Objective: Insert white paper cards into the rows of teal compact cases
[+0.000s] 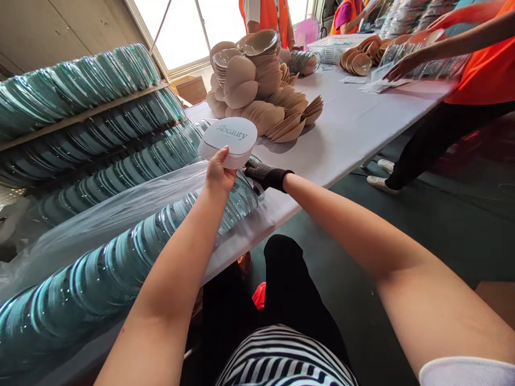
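Observation:
My left hand (pixel 221 170) grips a stack of white oval cards (pixel 228 140), thumb on top. The uppermost card carries printed lettering that reads "beauty". Just beyond and to the right, my right hand (pixel 265 175), in a black glove with pale dots, has its fingers at the near end of a long row of nested clear bluish plastic shells (pixel 137 252). It seems to pinch the edge of the end plastic shell (pixel 250 195); its fingertips are partly hidden behind the cards and my left hand.
Beige molded cups (pixel 261 80) are heaped on the white-covered table (pixel 341 123). More nested shells (pixel 80 80) fill the left side in tiers. A white basket (pixel 336 48) stands at the back. A co-worker in an orange vest (pixel 488 69) reaches over the table's right side.

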{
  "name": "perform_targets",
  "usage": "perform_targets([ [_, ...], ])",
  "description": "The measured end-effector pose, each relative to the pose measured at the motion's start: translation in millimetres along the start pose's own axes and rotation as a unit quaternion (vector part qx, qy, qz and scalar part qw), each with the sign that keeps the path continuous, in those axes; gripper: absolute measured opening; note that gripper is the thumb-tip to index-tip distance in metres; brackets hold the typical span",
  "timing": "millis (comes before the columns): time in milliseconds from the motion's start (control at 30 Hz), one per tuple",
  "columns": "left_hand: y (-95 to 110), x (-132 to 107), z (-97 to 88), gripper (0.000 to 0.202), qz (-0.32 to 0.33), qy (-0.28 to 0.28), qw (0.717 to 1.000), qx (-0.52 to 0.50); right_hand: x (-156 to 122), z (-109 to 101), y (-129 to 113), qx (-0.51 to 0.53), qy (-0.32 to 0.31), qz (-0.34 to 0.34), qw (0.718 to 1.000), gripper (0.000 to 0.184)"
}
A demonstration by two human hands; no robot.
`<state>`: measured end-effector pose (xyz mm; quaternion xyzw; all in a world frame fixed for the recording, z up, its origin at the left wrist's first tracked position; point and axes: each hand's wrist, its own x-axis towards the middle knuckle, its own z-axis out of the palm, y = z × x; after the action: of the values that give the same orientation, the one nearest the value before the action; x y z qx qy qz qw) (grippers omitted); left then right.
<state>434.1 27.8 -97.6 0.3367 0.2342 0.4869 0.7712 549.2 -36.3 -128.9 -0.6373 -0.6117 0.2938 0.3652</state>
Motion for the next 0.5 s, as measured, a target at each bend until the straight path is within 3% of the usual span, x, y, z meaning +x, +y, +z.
perform_targets([
  [133, 0.4, 0.4, -1.0, 0.031, 0.007, 0.008, 1.0, -0.014, -4.9, 0.4, -9.5, 0.086, -0.03, 0.095, 0.991, 0.037],
  [233, -0.5, 0.3, 0.5, 0.03, 0.01, 0.018, 1.0, -0.011, 0.8, 8.3, -11.6, 0.115, 0.039, 0.181, 0.976, 0.033],
  [400, 1.8, -11.3, 11.8, 0.025, -0.014, 0.026, 1.0, 0.006, 10.2, 22.8, -8.7, 0.117, 0.145, 0.179, 0.966, 0.027],
  [500, 6.0, -20.1, 15.5, 0.025, -0.027, 0.022, 0.999, 0.021, 9.7, 22.6, -1.2, 0.141, 0.126, 0.178, 0.966, 0.02],
])
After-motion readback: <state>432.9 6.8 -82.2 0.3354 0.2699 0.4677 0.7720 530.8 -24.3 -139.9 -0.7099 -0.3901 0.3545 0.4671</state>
